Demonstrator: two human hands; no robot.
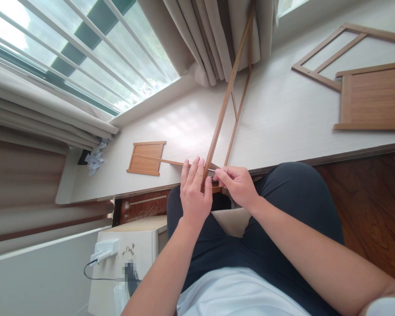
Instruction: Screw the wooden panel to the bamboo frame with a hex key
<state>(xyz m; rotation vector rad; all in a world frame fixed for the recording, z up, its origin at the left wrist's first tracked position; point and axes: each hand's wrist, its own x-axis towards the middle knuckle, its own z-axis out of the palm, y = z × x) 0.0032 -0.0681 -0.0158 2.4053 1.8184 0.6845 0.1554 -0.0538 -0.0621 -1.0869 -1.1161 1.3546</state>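
A tall, narrow wooden frame (224, 112) leans up from between my knees across the white ledge, its top against the curtain. My left hand (195, 195) braces the frame's lower end, fingers fairly straight along one side and the thumb on the other. Close beside it, my right hand (237, 184) is closed in a pinch on a thin metal rod (211, 170), which meets the frame near its bottom joint. Whether the rod is a hex key or a bolt I cannot tell. Another thin wooden strip (171, 162) runs left from the joint, partly hidden by my left fingers.
On the white ledge (276, 109) lie a small wooden panel (146, 158) at left, a larger panel (378, 96) and another open frame (321, 70) at right. Crumpled paper (95, 160) sits by the curtain. A white cabinet (134, 239) with a plug and cable stands lower left.
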